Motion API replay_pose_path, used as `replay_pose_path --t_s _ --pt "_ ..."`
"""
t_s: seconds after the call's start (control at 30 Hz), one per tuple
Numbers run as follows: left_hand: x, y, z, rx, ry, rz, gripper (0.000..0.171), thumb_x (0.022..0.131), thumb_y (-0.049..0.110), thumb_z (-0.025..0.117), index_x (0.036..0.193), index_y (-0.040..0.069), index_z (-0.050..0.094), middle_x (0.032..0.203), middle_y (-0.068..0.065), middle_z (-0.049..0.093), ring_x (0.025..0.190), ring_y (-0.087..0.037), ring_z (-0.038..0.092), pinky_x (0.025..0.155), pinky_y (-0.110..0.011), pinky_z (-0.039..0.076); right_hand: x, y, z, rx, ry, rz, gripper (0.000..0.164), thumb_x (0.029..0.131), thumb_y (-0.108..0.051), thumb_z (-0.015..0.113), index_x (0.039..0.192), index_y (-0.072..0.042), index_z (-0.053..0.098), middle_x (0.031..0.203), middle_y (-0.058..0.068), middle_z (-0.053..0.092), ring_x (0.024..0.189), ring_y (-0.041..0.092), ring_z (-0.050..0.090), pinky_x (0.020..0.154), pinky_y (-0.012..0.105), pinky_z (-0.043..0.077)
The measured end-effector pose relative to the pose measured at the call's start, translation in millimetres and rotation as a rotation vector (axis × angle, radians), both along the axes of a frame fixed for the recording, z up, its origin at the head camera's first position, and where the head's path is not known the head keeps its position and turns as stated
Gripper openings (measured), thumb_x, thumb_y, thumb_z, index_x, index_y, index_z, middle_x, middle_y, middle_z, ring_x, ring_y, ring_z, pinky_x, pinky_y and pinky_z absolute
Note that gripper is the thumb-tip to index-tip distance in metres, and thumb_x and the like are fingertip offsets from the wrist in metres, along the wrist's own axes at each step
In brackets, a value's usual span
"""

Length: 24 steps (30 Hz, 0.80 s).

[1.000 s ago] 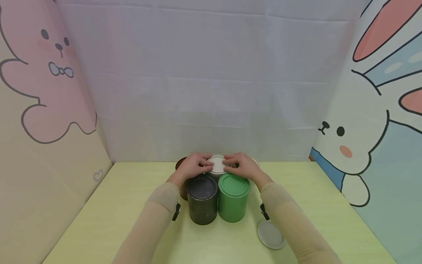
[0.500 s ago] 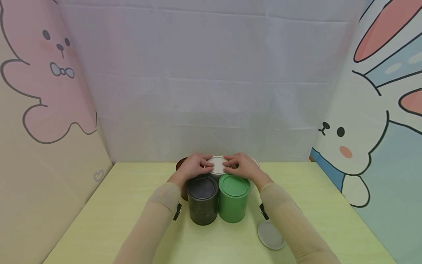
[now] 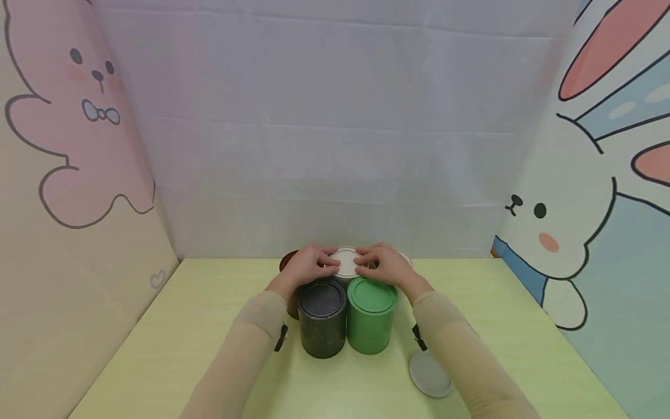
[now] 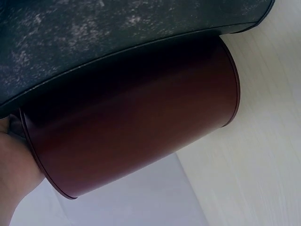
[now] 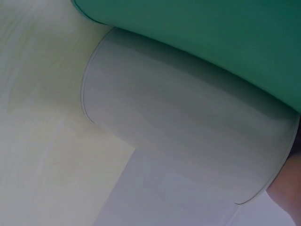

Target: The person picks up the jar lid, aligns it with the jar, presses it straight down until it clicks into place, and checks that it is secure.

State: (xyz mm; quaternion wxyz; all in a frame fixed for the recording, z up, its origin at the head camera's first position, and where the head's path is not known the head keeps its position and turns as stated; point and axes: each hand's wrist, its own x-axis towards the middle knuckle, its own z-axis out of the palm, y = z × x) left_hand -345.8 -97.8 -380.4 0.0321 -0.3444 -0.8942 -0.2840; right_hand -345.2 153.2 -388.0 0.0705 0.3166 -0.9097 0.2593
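A round white lid (image 3: pixel 346 262) sits at the back middle of a tight cluster of cans; only a dark sliver of what is under it shows. From the left, my left hand (image 3: pixel 307 266) touches its rim with fairly straight fingers. My right hand (image 3: pixel 388 266) does the same from the right. Nearer to me stand a speckled black can (image 3: pixel 322 326) and a green can (image 3: pixel 370 323), both lidded. In the left wrist view a reddish-brown can (image 4: pixel 136 117) is beneath my left hand. A pale grey can (image 5: pixel 183 113) is beneath my right hand in the right wrist view.
A loose grey lid (image 3: pixel 429 373) lies flat on the pale yellow table (image 3: pixel 173 349), beside my right forearm. Behind the cans hangs a white cloth wall (image 3: pixel 335 145). Side panels printed with a pink bear (image 3: pixel 99 157) and a white rabbit (image 3: pixel 565 244) flank the table.
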Motion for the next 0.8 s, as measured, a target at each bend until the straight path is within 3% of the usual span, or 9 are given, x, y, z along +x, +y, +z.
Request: replay_pose_path --t_s 0.4,0.8 --pt "5.3 0.2 -0.1 -0.045 0.087 0.010 0.025 0.095 0.018 0.068 0.115 0.006 0.075 0.134 -0.015 0.060 0.125 -0.035 0.054 0.102 -0.046 0.045 3.8 1.2 -0.6 0.029 0.104 0.017 0.039 0.092 -0.030 0.072 0.125 -0.011 0.071 0.136 0.008 0.060 0.123 0.032 0.052 0.103 0.050 0.042" --pt "6.4 -1.9 -0.6 -0.035 0.092 0.014 0.024 0.095 0.019 0.068 0.113 0.006 0.076 0.133 -0.015 0.061 0.122 -0.033 0.057 0.098 -0.044 0.048 5.0 0.0 0.6 0.038 0.090 0.008 0.029 0.093 -0.029 0.071 0.116 -0.013 0.076 0.132 0.005 0.063 0.121 0.031 0.054 0.102 0.048 0.043"
